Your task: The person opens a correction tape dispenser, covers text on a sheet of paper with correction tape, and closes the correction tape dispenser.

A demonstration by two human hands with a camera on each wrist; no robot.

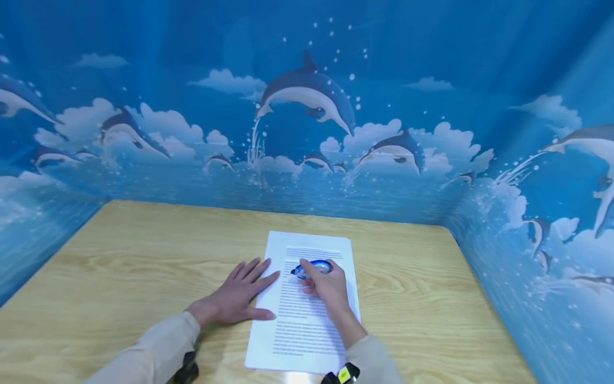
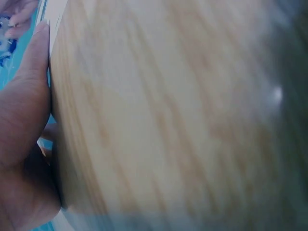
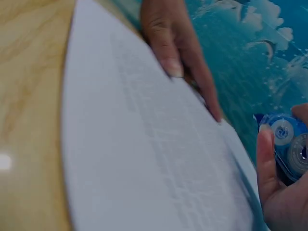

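Note:
Printed paper sheets (image 1: 307, 304) lie on the wooden table, long side toward the back. My right hand (image 1: 330, 285) holds a blue correction tape dispenser (image 1: 320, 265) over the upper lines of text, its tip pointing left. In the right wrist view the correction tape (image 3: 284, 132) shows two round spools through its clear case, between thumb and fingers. Whether its tip touches the paper cannot be made out. My left hand (image 1: 237, 293) rests flat with spread fingers, its fingertips and thumb on the paper's left edge.
The wooden table (image 1: 144, 256) extends to both sides of the paper. A blue curtain (image 1: 230, 181) printed with dolphins hangs along the table's back and sides. Dark straps with small devices sit on both wrists.

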